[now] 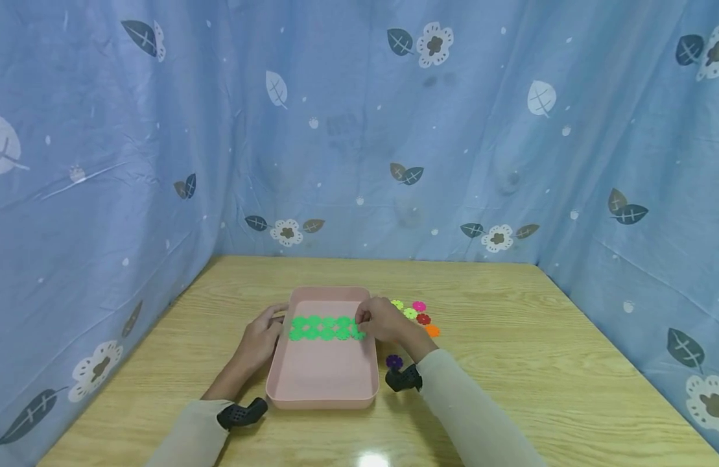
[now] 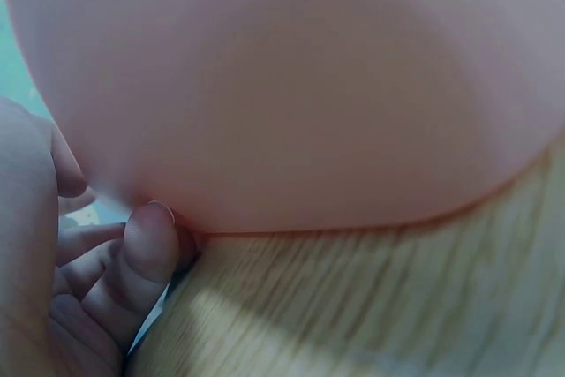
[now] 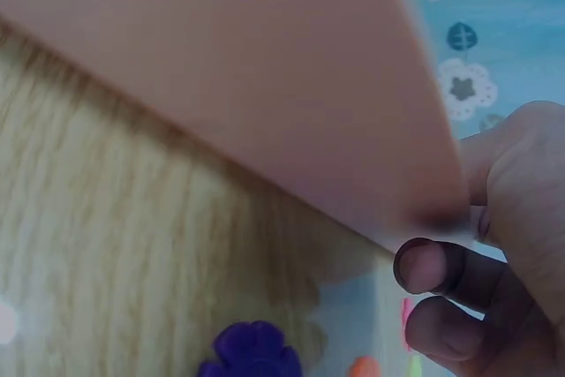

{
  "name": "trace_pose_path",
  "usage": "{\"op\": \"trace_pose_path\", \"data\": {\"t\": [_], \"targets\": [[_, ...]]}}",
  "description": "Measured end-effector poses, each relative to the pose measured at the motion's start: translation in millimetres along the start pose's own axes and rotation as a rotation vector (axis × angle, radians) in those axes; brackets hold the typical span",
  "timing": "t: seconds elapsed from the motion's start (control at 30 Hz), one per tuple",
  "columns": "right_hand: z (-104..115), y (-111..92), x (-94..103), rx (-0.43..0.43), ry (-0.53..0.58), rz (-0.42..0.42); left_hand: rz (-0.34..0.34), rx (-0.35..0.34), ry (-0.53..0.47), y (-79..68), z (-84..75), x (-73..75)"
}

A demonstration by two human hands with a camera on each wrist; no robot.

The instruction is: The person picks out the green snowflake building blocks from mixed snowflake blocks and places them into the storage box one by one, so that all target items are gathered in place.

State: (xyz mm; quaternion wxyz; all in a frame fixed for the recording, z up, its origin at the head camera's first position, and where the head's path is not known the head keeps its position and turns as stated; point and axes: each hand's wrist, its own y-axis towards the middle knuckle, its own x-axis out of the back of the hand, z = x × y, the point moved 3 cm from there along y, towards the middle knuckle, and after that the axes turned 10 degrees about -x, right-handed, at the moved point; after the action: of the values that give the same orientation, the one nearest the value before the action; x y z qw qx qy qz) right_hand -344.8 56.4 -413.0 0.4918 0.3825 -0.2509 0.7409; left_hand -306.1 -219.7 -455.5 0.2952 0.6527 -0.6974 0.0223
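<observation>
A pink tray (image 1: pixel 321 376) lies on the table with several green flower-shaped discs (image 1: pixel 312 327) set in two rows across it. At the tray's left wall, my left hand (image 1: pixel 260 337) touches the outside with relaxed fingers; in the left wrist view its thumb (image 2: pixel 150 240) lies against the pink wall. My right hand (image 1: pixel 382 319) reaches over the right wall and pinches a green disc at the right end of the rows. From the right wrist camera, the tray wall hides those pinching fingertips, while other curled fingers (image 3: pixel 441 328) stay outside.
Right of the tray lie loose flower-shaped discs: a purple one (image 1: pixel 394 362), an orange one (image 1: pixel 432 331), a red one (image 1: pixel 423 319), a pink one (image 1: pixel 419 305) and yellow-green ones (image 1: pixel 410 313). A blue patterned curtain (image 1: pixel 359 130) stands behind the wooden table (image 1: pixel 511 363).
</observation>
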Motion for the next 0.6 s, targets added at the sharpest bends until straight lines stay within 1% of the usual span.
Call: {"op": "trace_pose_path", "data": {"t": [0.1, 0.27, 0.43, 0.6], "targets": [[0.1, -0.4, -1.8, -0.013, -0.023, -0.008, 0.0, -0.017, 0.016, 0.9, -0.4, 0.0], [0.6, -1.7, -2.5, -0.011, -0.082, -0.049, -0.005, -0.038, 0.019, 2.7, -0.9, -0.2], [0.0, -1.4, -3.9, -0.027, -0.11, -0.056, 0.004, -0.026, 0.015, 1.3, -0.5, -1.2], [2.0, -1.1, -0.2, -0.041, -0.152, -0.075, 0.006, -0.033, 0.014, 3.7, -3.8, -2.0]]}}
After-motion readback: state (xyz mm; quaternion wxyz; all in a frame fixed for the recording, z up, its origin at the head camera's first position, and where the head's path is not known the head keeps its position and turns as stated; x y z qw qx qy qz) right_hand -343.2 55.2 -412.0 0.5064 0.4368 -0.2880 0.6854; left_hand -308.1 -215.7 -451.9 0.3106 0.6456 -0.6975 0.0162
